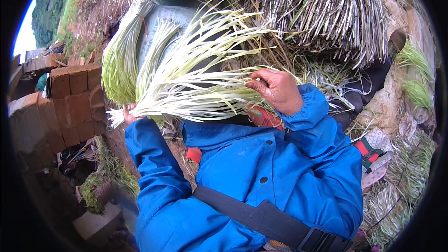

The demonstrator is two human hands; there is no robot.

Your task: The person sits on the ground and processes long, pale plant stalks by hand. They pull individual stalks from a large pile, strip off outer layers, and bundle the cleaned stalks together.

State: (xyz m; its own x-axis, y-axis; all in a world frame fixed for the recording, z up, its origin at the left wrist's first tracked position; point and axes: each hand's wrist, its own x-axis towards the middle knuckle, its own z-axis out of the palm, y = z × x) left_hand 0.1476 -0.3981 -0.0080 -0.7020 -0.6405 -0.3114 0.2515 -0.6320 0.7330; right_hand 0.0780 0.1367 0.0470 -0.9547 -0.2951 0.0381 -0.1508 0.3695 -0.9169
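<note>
My left hand (pixel 130 113) grips the white stem ends of a loose bunch of blanched, chive-like leaves (pixel 196 91). Its pale yellow-green blades fan out to the right and upward, across the front of my blue jacket (pixel 241 168). At the bunch's right side, my right hand (pixel 278 89) has its thumb and fingers bent together on some of the leaf ends. Beyond the held bunch, a smaller bundle of the same leaves (pixel 159 47) lies on a pale printed sack (pixel 182 14). A larger bundle (pixel 122 56), bound with a red tie (pixel 145 26), rests beside it.
A big heap of white-stemmed, untrimmed plants (pixel 322 10) lies at upper right. Red-brown bricks (pixel 75 94) are stacked at left. More leaf bunches (pixel 416 73) lie at far right, above a patterned shoe (pixel 376 147). Dark trousers and a brown shoe (pixel 397 40) extend beside the heap.
</note>
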